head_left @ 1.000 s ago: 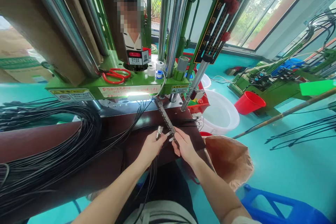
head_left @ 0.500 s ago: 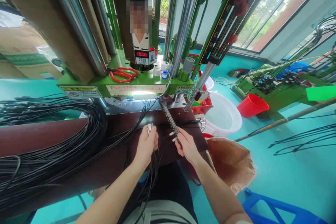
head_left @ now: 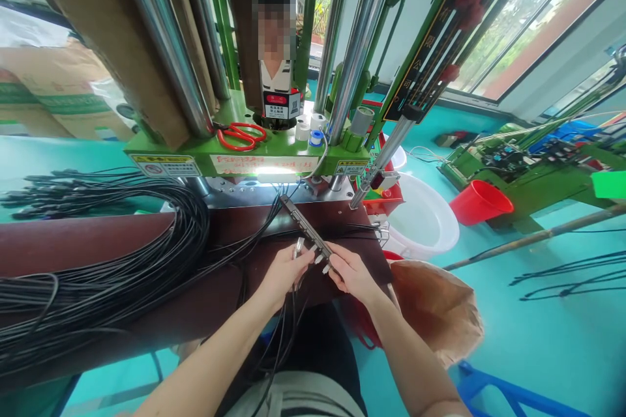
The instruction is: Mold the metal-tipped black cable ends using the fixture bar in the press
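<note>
Two bare hands at work over the bench (head_left: 359, 251), in front of a green press (head_left: 190, 148).

Right grip (head_left: 351, 268): thumb and fingers pinch the near end of a dark bar (head_left: 307, 226). From this grip the bar runs forward and to the left, its far end close before the press; whether it touches there, I cannot tell. Small pale tips (head_left: 326, 268) stick out at the bar's near end, between the two grips.

Left grip (head_left: 287, 270): curled round some metal ends (head_left: 298, 247), which poke up above the thumb. Fingertips reach the bar's side, just beside the pale tips; exact contact is too small to read. Black cables (head_left: 282, 339) hang below this grip, toward the person's lap.

Left of the left grip: a thick coil (head_left: 193, 225) of black cable on the bench. Ahead of the left grip, on the press: red-handled scissors (head_left: 250, 139). Ahead of both grips: a lit lamp (head_left: 277, 173) on the press front, and a blue-and-white roll (head_left: 316, 137) above it.

Right of the right grip: a paper sack (head_left: 440, 313) near by, a white tub (head_left: 450, 231) beyond it, and a red bucket (head_left: 482, 206) farther out.
</note>
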### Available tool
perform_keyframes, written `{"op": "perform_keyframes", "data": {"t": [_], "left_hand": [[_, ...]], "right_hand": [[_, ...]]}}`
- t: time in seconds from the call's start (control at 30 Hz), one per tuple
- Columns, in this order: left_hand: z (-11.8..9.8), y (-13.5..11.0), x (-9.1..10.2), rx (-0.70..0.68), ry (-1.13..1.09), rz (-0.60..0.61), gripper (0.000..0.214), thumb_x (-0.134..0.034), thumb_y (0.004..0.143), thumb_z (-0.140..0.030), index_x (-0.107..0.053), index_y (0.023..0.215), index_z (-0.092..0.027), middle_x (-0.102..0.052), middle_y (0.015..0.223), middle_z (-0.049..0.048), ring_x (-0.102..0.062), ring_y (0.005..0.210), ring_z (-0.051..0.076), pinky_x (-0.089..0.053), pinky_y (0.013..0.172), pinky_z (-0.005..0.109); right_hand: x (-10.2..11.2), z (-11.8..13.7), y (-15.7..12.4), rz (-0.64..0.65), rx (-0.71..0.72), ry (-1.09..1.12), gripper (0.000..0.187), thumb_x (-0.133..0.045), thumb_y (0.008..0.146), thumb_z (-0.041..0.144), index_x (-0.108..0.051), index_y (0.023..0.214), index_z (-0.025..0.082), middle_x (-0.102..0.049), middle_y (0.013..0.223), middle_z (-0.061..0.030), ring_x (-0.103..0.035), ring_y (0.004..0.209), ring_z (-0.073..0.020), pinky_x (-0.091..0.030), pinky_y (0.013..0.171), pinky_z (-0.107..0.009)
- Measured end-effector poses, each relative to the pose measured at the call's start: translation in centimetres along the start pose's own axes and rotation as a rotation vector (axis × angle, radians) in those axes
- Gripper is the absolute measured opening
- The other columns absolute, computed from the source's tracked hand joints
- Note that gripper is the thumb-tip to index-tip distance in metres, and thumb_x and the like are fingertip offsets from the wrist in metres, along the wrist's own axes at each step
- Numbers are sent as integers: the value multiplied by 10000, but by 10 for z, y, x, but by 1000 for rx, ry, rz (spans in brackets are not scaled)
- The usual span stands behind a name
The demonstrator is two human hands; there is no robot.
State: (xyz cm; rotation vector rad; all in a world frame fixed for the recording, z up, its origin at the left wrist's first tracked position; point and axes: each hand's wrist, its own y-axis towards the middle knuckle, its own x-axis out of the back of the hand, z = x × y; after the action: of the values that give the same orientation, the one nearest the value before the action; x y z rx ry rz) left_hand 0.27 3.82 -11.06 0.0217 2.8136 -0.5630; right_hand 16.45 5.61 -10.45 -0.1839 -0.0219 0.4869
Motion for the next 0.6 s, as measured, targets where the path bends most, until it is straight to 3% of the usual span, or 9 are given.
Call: {"op": "perform_keyframes", "data": {"t": [0.27, 0.4, 0.5, 0.6], "left_hand": [[5, -3, 5, -49, 36, -9, 317, -594, 678, -457, -436, 657, -184, -291, 411, -110, -237, 338, 29, -217, 331, 158], [5, -7, 6, -156, 7, -143, 281, -546, 722, -459, -465, 753, -192, -391, 518, -81, -342, 416, 50, -275, 356, 153], [6, -9, 7, -181, -72, -275, 277, -527, 735, -452, -429, 702, -195, -426, 559, -70, -358, 440, 50, -297, 374, 152], [6, -9, 8, -150, -90, -273, 270, -541, 723, -443, -462, 694, -186, -394, 509, -81, -316, 406, 41, -269, 370, 152]], "right_hand": [[-1, -7, 2, 59, 81, -135, 457, -462, 857, 387, -454, 1259, 169, -357, 518, 70, -323, 419, -45, -258, 387, -179], [-2, -2, 2, 16, 27, -68, 465, -470, 845, 411, -485, 1234, 157, -338, 506, 71, -305, 402, -43, -222, 350, -165], [-1, 1, 1, -16, 4, -66, 479, -475, 838, 423, -487, 1230, 148, -325, 465, 79, -298, 391, -47, -216, 334, -157], [1, 2, 1, 12, -9, -90, 480, -464, 844, 417, -476, 1243, 151, -333, 448, 82, -285, 368, -46, -210, 318, -157]]}}
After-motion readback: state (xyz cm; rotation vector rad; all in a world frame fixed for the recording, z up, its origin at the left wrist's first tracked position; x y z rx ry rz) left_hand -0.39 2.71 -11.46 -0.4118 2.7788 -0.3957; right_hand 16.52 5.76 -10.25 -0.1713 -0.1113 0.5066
